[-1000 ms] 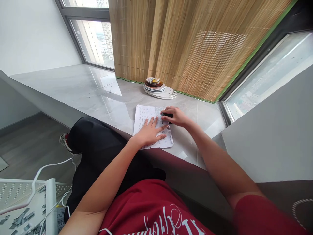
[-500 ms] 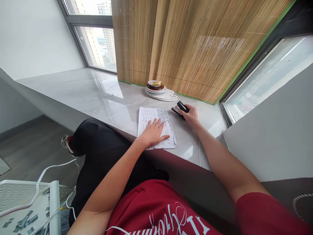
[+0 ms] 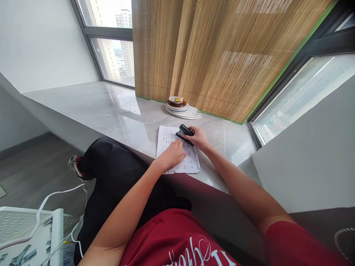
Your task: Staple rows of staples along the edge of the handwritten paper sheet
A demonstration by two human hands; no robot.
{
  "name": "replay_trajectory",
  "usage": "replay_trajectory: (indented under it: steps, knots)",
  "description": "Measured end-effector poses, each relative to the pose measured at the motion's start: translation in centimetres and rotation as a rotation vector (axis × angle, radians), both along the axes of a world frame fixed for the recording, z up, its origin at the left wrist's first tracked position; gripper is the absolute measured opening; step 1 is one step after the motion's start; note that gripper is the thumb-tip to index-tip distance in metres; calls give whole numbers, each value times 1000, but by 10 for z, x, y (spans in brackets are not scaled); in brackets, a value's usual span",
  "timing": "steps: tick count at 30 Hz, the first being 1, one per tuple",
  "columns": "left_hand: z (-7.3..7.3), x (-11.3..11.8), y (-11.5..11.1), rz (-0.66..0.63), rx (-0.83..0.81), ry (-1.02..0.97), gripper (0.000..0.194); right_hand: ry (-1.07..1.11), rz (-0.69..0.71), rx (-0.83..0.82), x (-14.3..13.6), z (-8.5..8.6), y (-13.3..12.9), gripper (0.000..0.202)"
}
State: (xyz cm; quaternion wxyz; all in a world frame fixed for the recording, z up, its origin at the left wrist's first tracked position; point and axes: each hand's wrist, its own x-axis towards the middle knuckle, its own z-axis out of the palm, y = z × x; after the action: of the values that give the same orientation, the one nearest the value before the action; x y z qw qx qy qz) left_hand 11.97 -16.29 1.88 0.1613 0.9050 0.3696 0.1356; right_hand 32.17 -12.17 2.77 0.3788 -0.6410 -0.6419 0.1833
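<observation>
Sheets of white paper [image 3: 191, 164] with handwriting lie at the front edge of the grey sill. My left hand [image 3: 172, 154] rests flat on the paper, palm down, with its fingers stretched out. In my right hand [image 3: 199, 137] is a black stapler [image 3: 186, 130], held from its right side. The stapler is over the upper right part of the paper, its jaws pointing left, close to my left fingertips. Whether the paper is between its jaws I cannot tell.
A stack of plates [image 3: 177, 107] stands behind the paper, against the bamboo blind [image 3: 194, 55]. Glossy tiled sill [image 3: 111, 114] stretches to the left. At the lower left is a white perforated rack [image 3: 16, 218] with a white cable [image 3: 39, 218] over it.
My right hand has carried the stapler left, from beside the paper to over its upper right part. My left hand stays on the paper, its fingers now closer together.
</observation>
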Motion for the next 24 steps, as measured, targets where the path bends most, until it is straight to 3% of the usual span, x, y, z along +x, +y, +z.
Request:
replay_trajectory:
  steps: [3,6,10,12,14,17,21,24]
  knots:
    - [4,-14,13,124,62,-218,39,-130,-14,-100,17,6,-2,30]
    - [4,-37,34,278,190,-348,33,-215,-10,-210,45,16,-8,32]
    - [-6,-62,57,484,201,-337,36,-116,109,-404,83,28,-16,39]
    - [-12,-66,61,520,175,-345,39,-8,122,-371,95,28,-15,52]
    - [-16,-65,62,518,167,-362,41,0,15,-189,99,22,-8,55]
    - [-19,-65,64,522,123,-408,42,-213,-58,19,95,4,8,42]
    - [-15,-83,76,554,83,-539,43,-366,53,-84,81,-21,23,42]
    - [-13,-106,87,652,124,-570,40,-453,76,-160,72,-26,28,47]
